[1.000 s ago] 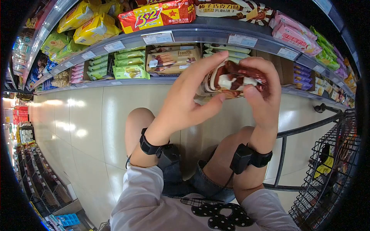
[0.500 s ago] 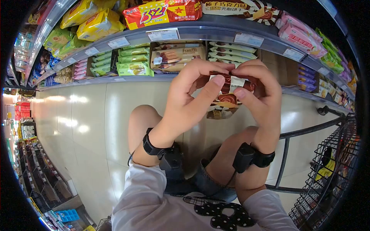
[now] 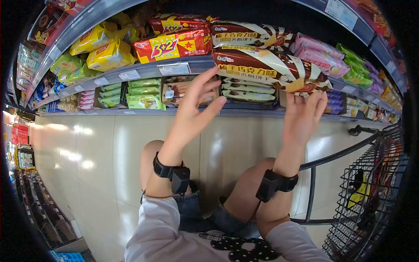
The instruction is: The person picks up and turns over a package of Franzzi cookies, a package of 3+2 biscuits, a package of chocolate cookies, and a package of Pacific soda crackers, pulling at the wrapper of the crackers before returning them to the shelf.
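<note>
A long brown and cream biscuit pack (image 3: 266, 67) extends out over the shelf edge, in front of a matching pack (image 3: 251, 35). My right hand (image 3: 303, 115) pinches its right end from below with thumb and fingers. My left hand (image 3: 198, 98) is at the pack's left end with its fingers apart, holding nothing. Red and yellow biscuit packs (image 3: 174, 46) lie on the shelf to the left, pink packs (image 3: 321, 56) to the right.
The shelf edge (image 3: 144, 73) with price labels runs across the view. Below it, a lower shelf holds green Franzzi packs (image 3: 144, 94). A black wire basket cart (image 3: 362, 192) with a curved bar stands at the right. Tiled floor (image 3: 91, 153) lies below.
Both hands have moved apart. The brown pack, earlier held endwise between them over the floor, now lies lengthwise at the shelf. My left hand has let go. The view has tilted up.
</note>
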A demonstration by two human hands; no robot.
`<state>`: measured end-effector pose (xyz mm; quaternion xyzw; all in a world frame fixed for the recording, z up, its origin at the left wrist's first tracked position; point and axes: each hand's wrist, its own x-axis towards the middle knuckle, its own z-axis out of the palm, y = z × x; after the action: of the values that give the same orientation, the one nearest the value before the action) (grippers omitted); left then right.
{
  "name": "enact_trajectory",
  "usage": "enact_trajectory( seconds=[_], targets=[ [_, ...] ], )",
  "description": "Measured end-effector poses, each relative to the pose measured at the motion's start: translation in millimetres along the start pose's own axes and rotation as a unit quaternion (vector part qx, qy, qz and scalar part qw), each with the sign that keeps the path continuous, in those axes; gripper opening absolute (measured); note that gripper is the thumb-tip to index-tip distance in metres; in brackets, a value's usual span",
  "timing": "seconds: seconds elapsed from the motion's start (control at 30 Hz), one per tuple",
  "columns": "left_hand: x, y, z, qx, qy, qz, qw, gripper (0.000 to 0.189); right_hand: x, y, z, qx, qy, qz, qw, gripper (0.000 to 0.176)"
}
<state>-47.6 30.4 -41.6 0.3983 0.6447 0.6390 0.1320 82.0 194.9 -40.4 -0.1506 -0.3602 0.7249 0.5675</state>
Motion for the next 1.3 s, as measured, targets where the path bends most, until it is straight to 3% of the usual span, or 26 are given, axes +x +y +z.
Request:
enact_trajectory(
  seconds=[0.1, 0.17, 0.23, 0.33, 0.37, 0.43, 0.53, 0.7, 0.77, 0.83, 0.9, 1.0, 1.13, 1.23, 1.3],
  targets=[
    [17.0, -5.5, 8.6, 0.021, -0.042, 0.040, 0.998, 0.069, 14.3, 6.4, 9.3, 0.000, 0.001, -0.018, 1.000, 0.032],
    [26.9, -3.1, 13.0, -0.126, -0.048, 0.018, 0.991, 0.065, 29.4, 17.6, 8.5, 0.009, 0.003, -0.007, 1.000, 0.036],
    [29.7, -10.4, 11.6, -0.128, -0.060, 0.014, 0.990, 0.066, 38.0, 28.1, 10.3, 0.013, 0.004, -0.020, 1.000, 0.036],
    [30.8, -16.4, 11.7, -0.115, -0.059, -0.007, 0.992, 0.067, 40.8, 42.7, 14.9, -0.108, 0.060, -0.016, 0.992, 0.029],
    [31.6, -18.6, 10.5, -0.116, -0.058, -0.015, 0.991, 0.068, 41.9, 46.3, 11.5, -0.107, 0.063, -0.015, 0.992, 0.029],
    [31.8, -21.5, 8.4, -0.115, -0.056, -0.022, 0.992, 0.068, 43.4, 54.7, 6.8, -0.255, 0.028, -0.011, 0.966, 0.032],
    [31.2, -24.9, 5.5, -0.116, -0.051, -0.020, 0.992, 0.069, 47.6, 58.6, 6.2, -0.245, 0.024, 0.007, 0.969, 0.035],
    [28.6, -34.7, 7.4, 0.005, -0.066, 0.033, 0.997, 0.070, 45.4, 64.1, 7.4, -0.293, 0.009, 0.004, 0.956, 0.042],
    [27.6, -33.5, 9.6, -0.005, -0.053, 0.060, 0.997, 0.073, 44.5, 66.7, 11.5, -0.331, 0.018, -0.103, 0.938, 0.041],
    [24.5, -32.1, 9.4, 0.021, -0.040, 0.055, 0.997, 0.073, 43.0, 71.4, 17.7, -0.316, 0.091, -0.147, 0.933, 0.028],
    [23.9, -32.7, 9.1, 0.026, -0.035, 0.065, 0.997, 0.070, 44.6, 70.2, 12.8, -0.365, 0.034, -0.124, 0.922, 0.022],
    [24.9, -30.4, 9.6, 0.101, -0.031, 0.069, 0.992, 0.070, 39.0, 71.0, 15.5, -0.383, 0.027, -0.109, 0.917, 0.019],
    [24.3, -23.3, 15.4, 0.164, -0.012, 0.042, 0.986, 0.070, 27.8, 66.3, 25.3, -0.451, -0.007, -0.153, 0.879, 0.024],
    [23.5, -24.7, 21.2, 0.247, 0.058, 0.119, 0.960, 0.071, 13.2, 62.1, 32.1, -0.471, -0.036, -0.115, 0.874, 0.026],
    [23.5, -16.8, 21.2, 0.253, 0.023, 0.050, 0.966, 0.072, 11.1, 63.8, 29.6, -0.480, -0.048, -0.125, 0.867, 0.029]
  ],
)
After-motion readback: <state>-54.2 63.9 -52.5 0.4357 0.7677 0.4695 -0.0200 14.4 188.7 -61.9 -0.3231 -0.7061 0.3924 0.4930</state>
